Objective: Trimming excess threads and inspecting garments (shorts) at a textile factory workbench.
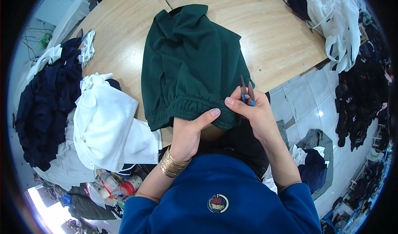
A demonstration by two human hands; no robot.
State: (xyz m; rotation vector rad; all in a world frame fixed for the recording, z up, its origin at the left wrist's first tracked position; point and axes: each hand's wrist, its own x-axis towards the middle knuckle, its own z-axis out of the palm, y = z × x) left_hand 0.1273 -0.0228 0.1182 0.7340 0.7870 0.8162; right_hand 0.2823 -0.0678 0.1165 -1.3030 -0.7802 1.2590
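Note:
A dark green garment (188,64) with a gathered elastic band lies on the wooden table (269,31), its band toward me. My left hand (188,130) grips the band from below, thumb pressed on top of it. My right hand (253,109) pinches the right end of the band and holds small thread snips (247,91), their blades pointing up and away from me. Gold bangles ring my left wrist.
White garments (103,122) and dark navy ones (45,105) are piled at the table's left. More white and dark clothes (336,18) hang at the upper right. The tiled floor (306,105) at right holds heaped clothing, and tape rolls lie at lower left.

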